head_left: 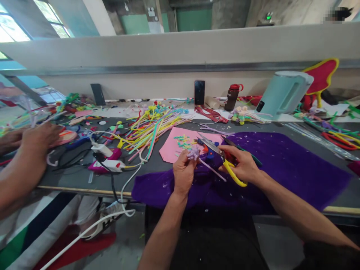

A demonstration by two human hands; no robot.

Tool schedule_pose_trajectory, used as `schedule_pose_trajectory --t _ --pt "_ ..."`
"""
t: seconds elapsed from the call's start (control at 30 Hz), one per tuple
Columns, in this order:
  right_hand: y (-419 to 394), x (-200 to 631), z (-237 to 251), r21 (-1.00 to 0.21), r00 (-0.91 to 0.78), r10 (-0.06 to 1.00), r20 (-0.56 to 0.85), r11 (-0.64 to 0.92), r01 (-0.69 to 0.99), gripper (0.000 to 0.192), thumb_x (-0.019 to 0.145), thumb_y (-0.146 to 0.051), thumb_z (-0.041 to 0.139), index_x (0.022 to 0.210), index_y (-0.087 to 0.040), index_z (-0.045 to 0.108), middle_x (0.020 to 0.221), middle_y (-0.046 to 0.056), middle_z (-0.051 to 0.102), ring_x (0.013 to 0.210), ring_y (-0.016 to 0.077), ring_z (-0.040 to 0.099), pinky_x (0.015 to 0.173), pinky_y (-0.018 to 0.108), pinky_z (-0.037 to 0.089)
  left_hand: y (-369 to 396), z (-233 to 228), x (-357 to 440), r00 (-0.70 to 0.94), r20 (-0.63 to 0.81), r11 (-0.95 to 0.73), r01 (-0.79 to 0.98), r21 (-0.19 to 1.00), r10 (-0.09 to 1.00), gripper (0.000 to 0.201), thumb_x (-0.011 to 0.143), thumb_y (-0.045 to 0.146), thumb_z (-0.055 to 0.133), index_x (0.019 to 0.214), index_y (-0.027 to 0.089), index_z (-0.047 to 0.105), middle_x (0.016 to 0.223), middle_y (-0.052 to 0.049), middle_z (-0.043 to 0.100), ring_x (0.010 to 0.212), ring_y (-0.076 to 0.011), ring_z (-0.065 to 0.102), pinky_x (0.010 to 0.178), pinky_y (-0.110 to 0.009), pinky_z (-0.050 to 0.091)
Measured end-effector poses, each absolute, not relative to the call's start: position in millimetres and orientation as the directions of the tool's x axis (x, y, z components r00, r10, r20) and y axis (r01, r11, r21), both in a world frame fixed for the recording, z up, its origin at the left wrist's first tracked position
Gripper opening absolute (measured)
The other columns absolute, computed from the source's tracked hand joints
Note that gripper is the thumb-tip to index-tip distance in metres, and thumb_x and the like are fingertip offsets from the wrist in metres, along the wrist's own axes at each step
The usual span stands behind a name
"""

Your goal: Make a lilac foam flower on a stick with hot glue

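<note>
While your left hand (183, 170) pinches a lilac tuft (193, 153) — likely soft, best held low — your right hand (243, 165) grips scissors (231, 173), three o'clock.

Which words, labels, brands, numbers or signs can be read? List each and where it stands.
No text can be read clearly.
Brown bottle: pale marking, too small.
Green lit sign: blurred.
White wall signs: too small.
Shoe: dark marking, unclear.
</note>
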State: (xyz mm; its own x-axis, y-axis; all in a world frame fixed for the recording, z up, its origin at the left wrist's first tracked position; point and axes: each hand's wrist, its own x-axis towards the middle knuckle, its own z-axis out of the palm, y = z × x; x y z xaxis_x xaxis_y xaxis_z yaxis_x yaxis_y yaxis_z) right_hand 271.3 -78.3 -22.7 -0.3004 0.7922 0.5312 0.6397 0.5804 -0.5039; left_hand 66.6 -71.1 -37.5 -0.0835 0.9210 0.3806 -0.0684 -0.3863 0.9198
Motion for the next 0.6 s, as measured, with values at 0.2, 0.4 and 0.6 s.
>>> schedule_pose_trajectory --t 0.2,0.4,0.6 --pt "-79.9 275.3 -19.4 -0.415 -0.454 0.714 0.534 0.688 0.595 0.055 0.068 -0.043 0.067 0.115 -0.020 0.052 0.074 -0.001 0.058 0.051 0.0079 0.047 0.050 0.019 0.038 -72.6 -38.7 64.9 -0.083 0.316 -0.321 -0.064 0.945 0.945 0.017 0.076 0.034 0.060 0.075 0.016 0.061 0.067 0.001 0.055 0.059 -0.0098 0.049 0.051 -0.019 0.039" --pt "-81.1 276.3 -18.0 -0.410 -0.423 0.749 0.510 0.644 0.645 0.055 0.067 -0.042 0.068 0.116 -0.021 0.052 0.072 -0.002 0.058 0.049 0.0072 0.044 0.047 0.019 0.036 -73.6 -35.2 65.9 -0.088 0.393 -0.392 0.031 0.919 0.915 0.013 0.078 0.030 0.058 0.077 0.017 0.063 0.070 0.001 0.055 0.064 -0.0103 0.051 0.055 -0.020 0.039" --pt "-79.7 280.4 -14.8 -0.442 -0.390 0.787 0.479 0.600 0.667 0.053 0.067 -0.039 0.068 0.115 -0.020 0.054 0.068 -0.003 0.057 0.050 0.0080 0.046 0.047 0.018 0.036 -72.9 -37.0 68.0 -0.107 0.390 -0.392 -0.001 0.920 0.915 0.016 0.076 0.029 0.061 0.087 0.019 0.067 0.080 -0.002 0.060 0.067 -0.0110 0.054 0.055 -0.020 0.040"
